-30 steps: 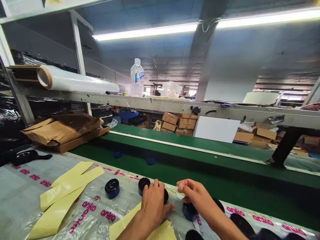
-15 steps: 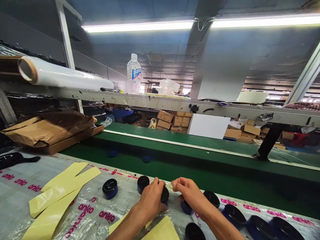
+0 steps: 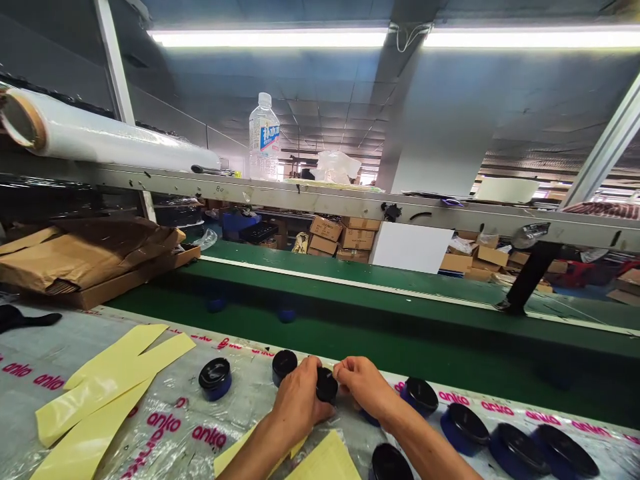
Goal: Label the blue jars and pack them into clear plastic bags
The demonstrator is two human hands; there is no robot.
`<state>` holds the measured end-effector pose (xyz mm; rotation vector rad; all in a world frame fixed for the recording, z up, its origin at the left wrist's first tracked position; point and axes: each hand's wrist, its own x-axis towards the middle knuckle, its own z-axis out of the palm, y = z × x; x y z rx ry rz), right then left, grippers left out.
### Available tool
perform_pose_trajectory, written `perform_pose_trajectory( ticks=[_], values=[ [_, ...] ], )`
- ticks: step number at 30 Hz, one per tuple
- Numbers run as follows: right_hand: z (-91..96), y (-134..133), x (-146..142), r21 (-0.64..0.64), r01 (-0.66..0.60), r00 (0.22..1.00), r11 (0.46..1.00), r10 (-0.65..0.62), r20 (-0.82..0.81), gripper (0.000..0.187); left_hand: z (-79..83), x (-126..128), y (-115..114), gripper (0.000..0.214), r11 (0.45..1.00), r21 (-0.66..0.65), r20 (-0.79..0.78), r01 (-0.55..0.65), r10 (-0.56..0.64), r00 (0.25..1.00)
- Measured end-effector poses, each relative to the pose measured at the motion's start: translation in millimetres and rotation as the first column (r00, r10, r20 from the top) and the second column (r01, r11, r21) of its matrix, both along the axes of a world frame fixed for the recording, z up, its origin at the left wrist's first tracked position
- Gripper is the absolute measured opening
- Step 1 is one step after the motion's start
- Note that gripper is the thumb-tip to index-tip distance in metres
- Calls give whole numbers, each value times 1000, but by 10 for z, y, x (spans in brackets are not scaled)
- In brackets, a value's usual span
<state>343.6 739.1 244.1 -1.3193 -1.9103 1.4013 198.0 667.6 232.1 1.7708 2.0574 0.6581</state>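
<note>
My left hand (image 3: 299, 401) is curled around a small blue jar with a black lid (image 3: 327, 385) on the plastic-covered bench (image 3: 165, 427). My right hand (image 3: 364, 383) is beside it, thumb and fingers pinched at the jar's right edge; what the pinch holds is too small to make out. Another jar (image 3: 285, 364) stands just behind my left hand, and one more jar (image 3: 215, 377) sits further left. A row of several jars (image 3: 465, 427) runs off to the right, and one jar (image 3: 391, 463) lies near my right forearm.
Yellow backing strips (image 3: 107, 383) lie on the left, more yellow sheets (image 3: 325, 460) under my forearms. A green conveyor belt (image 3: 380, 327) runs behind the bench. Brown cardboard (image 3: 90, 257) is stacked at left. Overhead shelf carries a film roll (image 3: 100, 137) and a water bottle (image 3: 264, 137).
The camera has tilted and shifted right, bringing more jars into view at right. My hands have drawn closer together over the jar, the right moving left from another jar.
</note>
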Motion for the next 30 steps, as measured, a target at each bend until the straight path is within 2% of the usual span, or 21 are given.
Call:
perform_pose_trajectory(
  ticks=[5, 13, 21, 30],
  values=[
    [-24, -66, -78, -18, -28, 999, 999, 28, 17, 14, 0, 80, 6, 48, 998, 8, -12, -68, 68, 998],
    [-76, -96, -155, 37, 17, 1000, 999, -18, 17, 22, -24, 120, 12, 42, 993, 26, -71, -115, 117, 991],
    [-153, -86, -162, 76, 58, 994, 995, -64, 86, 23, -9, 135, 30, 43, 993, 13, -92, -120, 120, 988],
    [-113, -93, -153, 177, 75, 981, 981, -104, 162, 23, -49, 131, 23, 42, 994, 34, -97, -104, 107, 990]
  ],
)
